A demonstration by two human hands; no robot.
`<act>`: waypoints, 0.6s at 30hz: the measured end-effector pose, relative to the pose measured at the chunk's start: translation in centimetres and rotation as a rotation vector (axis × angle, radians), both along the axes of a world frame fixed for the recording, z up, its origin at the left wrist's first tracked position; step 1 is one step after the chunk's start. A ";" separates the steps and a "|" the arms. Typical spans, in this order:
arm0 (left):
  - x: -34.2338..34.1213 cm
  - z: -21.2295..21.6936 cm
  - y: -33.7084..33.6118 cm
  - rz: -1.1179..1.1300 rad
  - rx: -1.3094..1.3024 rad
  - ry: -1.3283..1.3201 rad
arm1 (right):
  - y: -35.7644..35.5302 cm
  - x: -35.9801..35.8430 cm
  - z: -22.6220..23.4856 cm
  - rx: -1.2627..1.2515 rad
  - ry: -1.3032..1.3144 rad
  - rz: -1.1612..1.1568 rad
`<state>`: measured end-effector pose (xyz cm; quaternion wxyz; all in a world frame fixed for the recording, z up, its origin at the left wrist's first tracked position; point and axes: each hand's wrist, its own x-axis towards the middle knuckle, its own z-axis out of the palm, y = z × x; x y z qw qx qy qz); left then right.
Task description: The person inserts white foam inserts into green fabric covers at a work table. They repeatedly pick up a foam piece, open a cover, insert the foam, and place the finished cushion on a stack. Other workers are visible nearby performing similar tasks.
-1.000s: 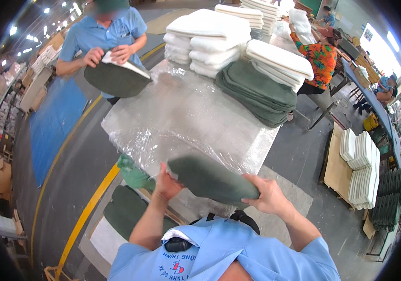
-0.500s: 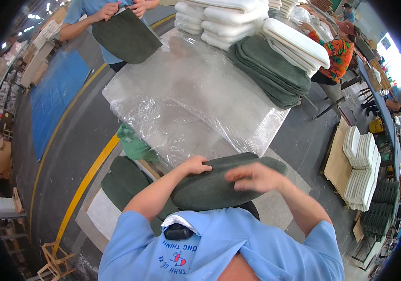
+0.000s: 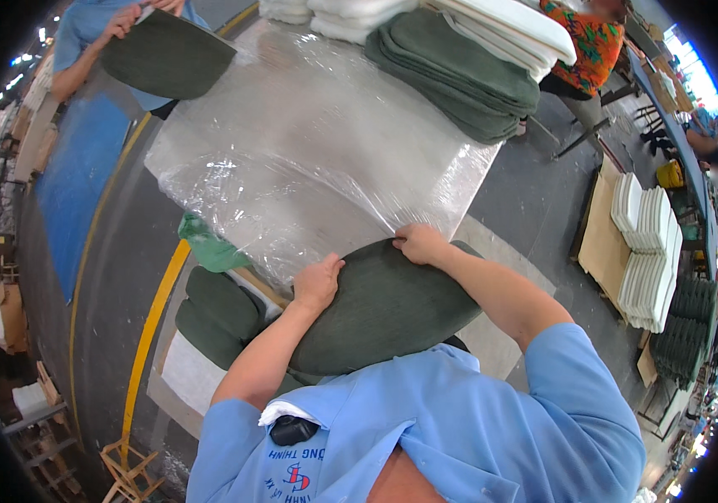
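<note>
Dark green padded piece (image 3: 376,314) tilts between chest and near edge of table (image 3: 466,172) — left hand (image 3: 317,283) curled round its upper-left edge, right hand (image 3: 419,244) pinching its top corner, fingers nearly together. A slack pinch could drop it; rumpled clear film (image 3: 325,172) just beyond could snag it — farther off, dark green stack (image 3: 460,75) and white pads (image 3: 514,33) crowd the far right

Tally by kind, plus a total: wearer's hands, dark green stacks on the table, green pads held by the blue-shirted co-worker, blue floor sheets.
Left hand and right hand: 2
Dark green stack: 1
Held green pad: 1
Blue sheet: 1
Total: 5
</note>
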<state>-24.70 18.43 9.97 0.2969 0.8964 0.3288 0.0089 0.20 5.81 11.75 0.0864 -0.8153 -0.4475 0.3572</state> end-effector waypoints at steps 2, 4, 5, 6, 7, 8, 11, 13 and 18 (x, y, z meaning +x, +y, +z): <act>0.5 -0.2 -0.1 0.010 0.023 0.031 | -1.3 -0.3 -2.1 0.157 -0.075 -0.072; 0.5 -0.9 -0.5 0.036 0.049 0.054 | -1.0 -0.6 -2.2 0.188 -0.040 -0.138; 0.6 -1.2 -0.4 0.042 0.065 0.055 | -1.1 -0.6 -2.3 0.225 -0.032 -0.136; 0.6 -1.5 -0.5 0.049 0.080 0.056 | -1.2 -0.6 -2.4 0.262 -0.024 -0.133; 0.5 -1.7 -0.7 0.056 0.111 0.024 | -1.3 -0.6 -2.5 0.299 -0.015 -0.128; 0.4 -2.0 -1.1 0.056 0.136 -0.005 | -1.7 -0.7 -2.4 0.329 0.003 -0.145; 0.7 -2.6 -1.4 0.078 0.167 -0.073 | -2.1 -0.5 -3.3 0.427 0.037 -0.172; 1.2 -2.8 -1.4 0.085 0.160 -0.094 | -2.5 -0.6 -4.0 0.498 0.029 -0.146; 0.6 -2.3 -0.6 0.055 0.087 0.042 | -1.3 -0.4 -3.0 0.374 0.036 -0.161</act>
